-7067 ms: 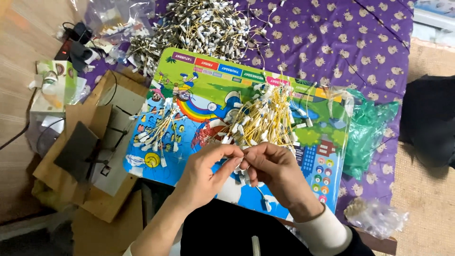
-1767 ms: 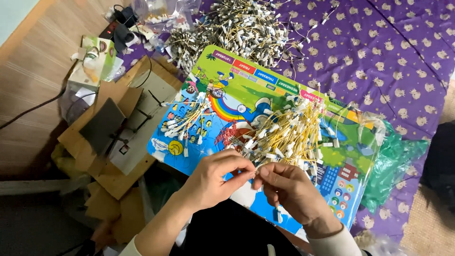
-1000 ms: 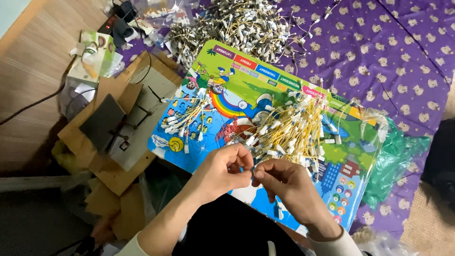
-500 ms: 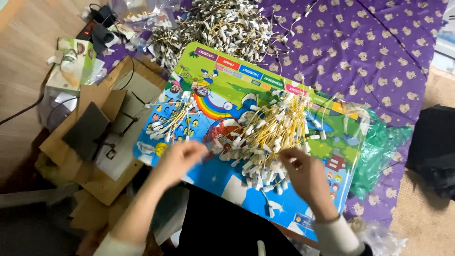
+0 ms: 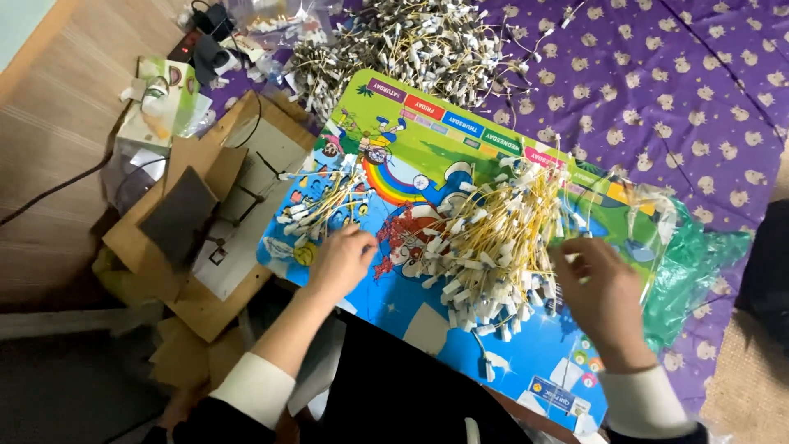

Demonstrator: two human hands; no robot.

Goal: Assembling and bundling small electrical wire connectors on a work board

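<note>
Here, at the centre of the frame, a brightly printed children's board [image 5: 460,152], with a rainbow and cartoon figures, lies tilted across the person's lap and carries two groups of short yellow wires with white tagged ends. The left hand [image 5: 341,261] rests knuckles-up on the board's lower left part, its fingers curled loosely down beside the small bundle of yellow wires [image 5: 325,205] that lies just above it; whether the fingertips pinch a wire cannot be told from this angle. The right hand [image 5: 598,294] sits at the right of the frame, partly open with fingers bent, its fingertips touching the right edge of the large heap of yellow wires [image 5: 493,242] that spreads over the middle of the board; no wire is clearly gripped in it. Both wrists show white cuffs under dark sleeves. Along the top of the frame, beyond the board, a much bigger pile of tagged wires [image 5: 411,41] lies on a purple cloth [image 5: 699,99] patterned with small pale figures. A green plastic bag [image 5: 699,263] is crumpled under the board's right end, near the right hand. At the left, flattened cardboard pieces [image 5: 189,214] lie stacked on a wooden floor [image 5: 57,148], with a small green-and-white carton [image 5: 160,103] above them and a black cable [image 5: 49,193] trailing toward the left edge.
</note>
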